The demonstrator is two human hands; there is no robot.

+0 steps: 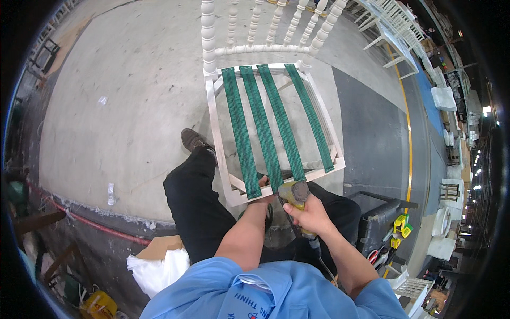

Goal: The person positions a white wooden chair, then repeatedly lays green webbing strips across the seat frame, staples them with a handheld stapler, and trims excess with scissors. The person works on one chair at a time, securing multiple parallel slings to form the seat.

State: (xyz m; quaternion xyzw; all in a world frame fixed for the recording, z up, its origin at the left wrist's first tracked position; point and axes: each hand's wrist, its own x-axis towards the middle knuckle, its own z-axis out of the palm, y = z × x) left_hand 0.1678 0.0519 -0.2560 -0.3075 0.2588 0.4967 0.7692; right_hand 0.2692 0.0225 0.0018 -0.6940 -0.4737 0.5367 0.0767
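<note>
In front of me stands a whitish wooden chair (220,143) with turned back spindles. Several green webbing straps (241,138) run from back to front across its open seat frame. My right hand (312,215) is closed round a worn yellow-green air staple gun (294,194) with a hose at its base. The gun's head is at the front rail, by the front ends of the middle straps. My left hand (264,191) is closed about the front rail just left of the gun, partly hidden by rail and strap. Whether it also pinches webbing I cannot tell.
Beside my right leg is a dark bin (377,226), with yellow-green tape measures (402,229) and red-handled scissors (376,256) near it. A carton with white wrapping (162,271) lies at my left. More white chairs (390,32) stand far right. A red hose (101,226) crosses the left floor.
</note>
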